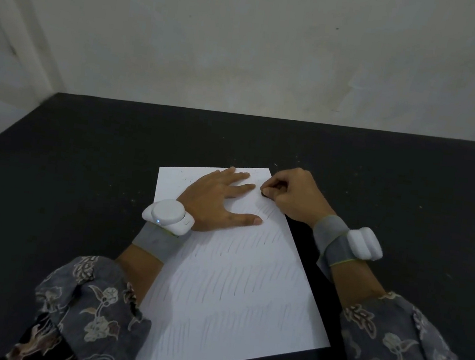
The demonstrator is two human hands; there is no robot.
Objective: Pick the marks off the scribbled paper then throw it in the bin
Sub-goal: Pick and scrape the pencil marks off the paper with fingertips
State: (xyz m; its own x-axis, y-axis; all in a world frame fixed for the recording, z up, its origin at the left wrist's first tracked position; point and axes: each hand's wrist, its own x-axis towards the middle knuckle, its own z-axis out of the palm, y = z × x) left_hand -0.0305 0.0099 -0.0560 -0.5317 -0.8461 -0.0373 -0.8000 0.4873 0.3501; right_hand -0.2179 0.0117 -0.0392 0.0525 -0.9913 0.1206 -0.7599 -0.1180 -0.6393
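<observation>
A white sheet of paper covered in rows of faint pencil strokes lies on the black table. My left hand lies flat on the sheet's upper part, fingers straight and spread, pressing it down. My right hand is at the sheet's top right edge, its fingers curled round a small dark eraser whose tip touches the paper. The top strip of the sheet near the hands looks free of strokes. No bin is in view.
Small pale crumbs are scattered on the table beyond the sheet's top edge. A plain pale wall rises behind the table's far edge. White sensor bands sit on both wrists.
</observation>
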